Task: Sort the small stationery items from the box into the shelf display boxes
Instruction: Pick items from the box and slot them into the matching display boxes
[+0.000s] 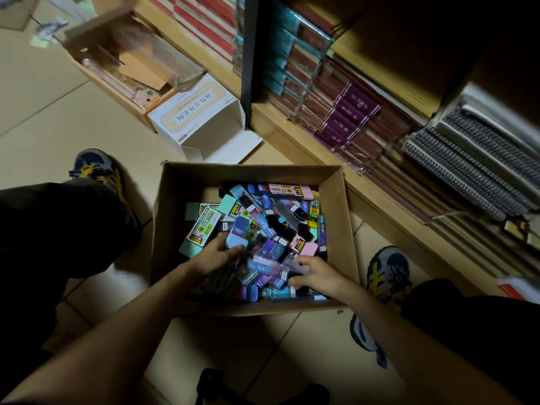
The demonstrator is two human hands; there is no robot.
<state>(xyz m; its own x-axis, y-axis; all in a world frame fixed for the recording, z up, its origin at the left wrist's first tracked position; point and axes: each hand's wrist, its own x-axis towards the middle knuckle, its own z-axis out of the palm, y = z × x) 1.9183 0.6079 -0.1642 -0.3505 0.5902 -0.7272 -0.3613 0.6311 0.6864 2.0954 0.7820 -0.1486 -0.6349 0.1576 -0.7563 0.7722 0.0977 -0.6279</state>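
An open cardboard box (336, 206) sits on the floor between my feet, full of several small pencil-lead cases in teal, purple, pink and black. My left hand (210, 258) is inside the box at its near left and grips a bundle of dark slim cases (225, 276). My right hand (315, 273) reaches in at the near right and pinches a translucent purple case (268, 266). A blue eraser-like piece (238, 232) lies just beyond my left fingers.
A wooden shelf (292, 133) to the right holds stacked notebooks, purple-banded packs (347, 115) and spiral pads (473, 159). An empty white carton (201, 115) lies on its side behind the box. A brown carton (117, 62) with clear packets stands farther back left. My shoes flank the box.
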